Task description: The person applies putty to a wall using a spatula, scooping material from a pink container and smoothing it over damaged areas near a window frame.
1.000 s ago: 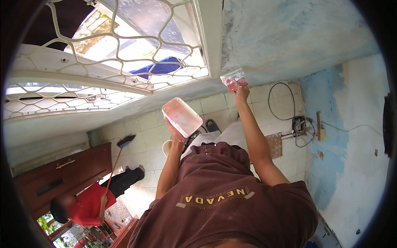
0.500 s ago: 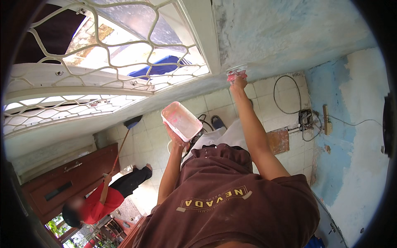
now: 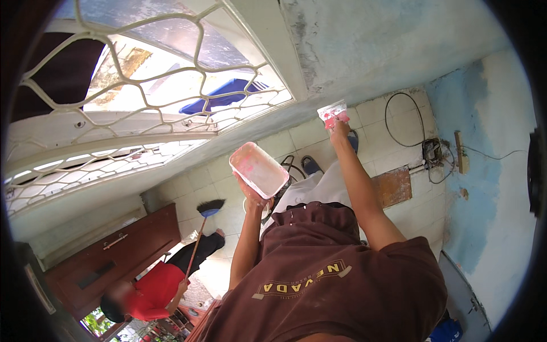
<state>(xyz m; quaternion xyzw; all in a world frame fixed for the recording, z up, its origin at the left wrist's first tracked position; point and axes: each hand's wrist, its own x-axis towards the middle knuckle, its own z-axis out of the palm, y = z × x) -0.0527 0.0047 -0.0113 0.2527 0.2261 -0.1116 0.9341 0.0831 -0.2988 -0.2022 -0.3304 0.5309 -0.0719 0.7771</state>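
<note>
My left hand [image 3: 249, 190] is closed around the side of a rectangular plastic tub [image 3: 259, 170], tilted so that its whitish inside with pink smears shows. My right hand [image 3: 340, 129], its arm stretched forward, grips a putty knife [image 3: 332, 112]. Pink and white smears cover this wide, flat tool, and pale material lies along its blade edge. The blade stands a little apart from the patchy blue-grey wall [image 3: 393, 51] in front of me. Most of my left fingers are hidden beneath the tub.
A white-grilled window [image 3: 188, 62] is at the upper left. On the tiled floor [image 3: 307, 135] lie a looped black cable [image 3: 389, 108] and a rusty panel [image 3: 393, 188]. A flaking blue wall [image 3: 456, 131] stands right. At lower left, a person in red [image 3: 154, 285] holds a broom [image 3: 199, 233].
My right hand has drawn the putty knife back from the wall, turning its blade face into view. The tub has shifted slightly right in view. The other person's broom has swung nearer to me.
</note>
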